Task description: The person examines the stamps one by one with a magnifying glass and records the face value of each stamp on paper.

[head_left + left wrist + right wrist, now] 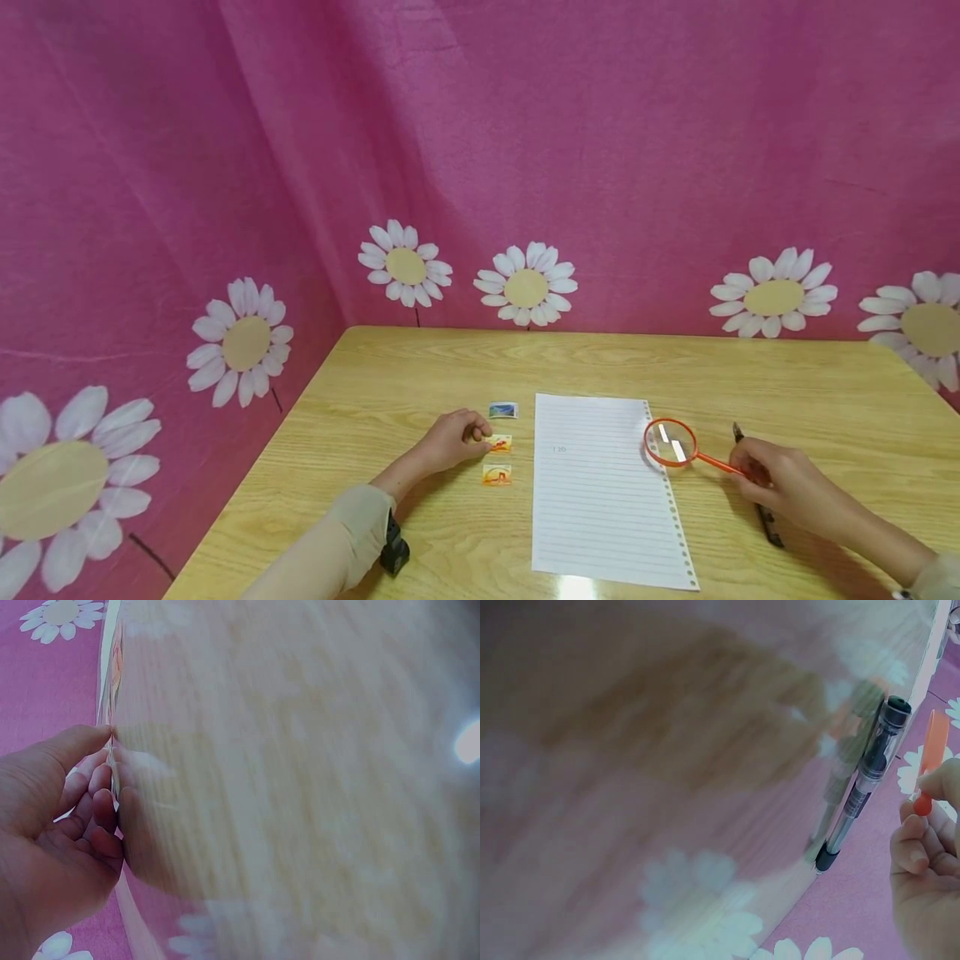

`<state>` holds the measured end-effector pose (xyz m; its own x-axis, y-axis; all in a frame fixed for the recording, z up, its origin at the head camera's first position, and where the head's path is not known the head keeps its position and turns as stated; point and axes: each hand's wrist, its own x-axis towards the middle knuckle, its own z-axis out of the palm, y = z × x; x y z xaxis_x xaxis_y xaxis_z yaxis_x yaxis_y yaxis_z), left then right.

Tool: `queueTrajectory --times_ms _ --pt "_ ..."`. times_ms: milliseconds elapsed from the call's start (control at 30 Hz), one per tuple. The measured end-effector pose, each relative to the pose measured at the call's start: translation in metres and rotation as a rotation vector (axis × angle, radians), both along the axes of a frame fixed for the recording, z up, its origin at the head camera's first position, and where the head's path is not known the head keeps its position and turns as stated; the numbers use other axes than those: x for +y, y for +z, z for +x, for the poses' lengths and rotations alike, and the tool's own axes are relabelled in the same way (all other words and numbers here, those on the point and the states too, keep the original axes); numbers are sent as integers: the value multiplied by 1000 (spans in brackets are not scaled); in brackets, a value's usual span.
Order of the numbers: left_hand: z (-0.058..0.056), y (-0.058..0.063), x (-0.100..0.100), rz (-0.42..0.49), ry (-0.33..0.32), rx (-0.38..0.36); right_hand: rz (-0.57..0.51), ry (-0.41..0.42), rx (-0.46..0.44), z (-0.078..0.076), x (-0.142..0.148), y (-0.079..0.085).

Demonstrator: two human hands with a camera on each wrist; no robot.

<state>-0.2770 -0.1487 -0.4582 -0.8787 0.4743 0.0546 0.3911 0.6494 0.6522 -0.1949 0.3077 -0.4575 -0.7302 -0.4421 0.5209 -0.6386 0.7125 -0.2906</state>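
Observation:
Three small stamp-like pictures lie in a column on the table in the head view: a blue-green stamp [503, 410] at the top, a yellow-red stamp [501, 443] in the middle, an orange-yellow stamp [497, 475] below. My left hand [453, 440] pinches the left edge of the middle one between thumb and fingers, the others curled. With my right hand [791, 483] I grip the end of a red magnifying glass [720, 464]; its lens hangs over the right edge of a lined sheet [600, 517]. A dark pen [770, 527] lies under this hand.
The sheet has punched holes down its right side and faint writing near the upper left. In the right wrist view the capped pen [866, 772] lies on the glossy table [450, 358]. A pink flowered curtain [600, 125] stands behind and to the left.

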Motion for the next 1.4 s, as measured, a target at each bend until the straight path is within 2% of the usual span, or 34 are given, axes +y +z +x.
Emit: queueTrajectory --times_ms 400,733,900,1267,1400 --pt "1 1 0 9 -6 8 0 -84 -27 3 5 -3" --pt "2 2 1 11 -2 -4 -16 -162 -110 5 8 -5" --pt "2 2 1 8 3 -6 -9 -183 -99 5 8 -4" --pt "1 1 0 8 1 2 59 -346 -335 10 0 13" --pt "1 1 0 5 0 2 66 -362 -403 13 -7 17"
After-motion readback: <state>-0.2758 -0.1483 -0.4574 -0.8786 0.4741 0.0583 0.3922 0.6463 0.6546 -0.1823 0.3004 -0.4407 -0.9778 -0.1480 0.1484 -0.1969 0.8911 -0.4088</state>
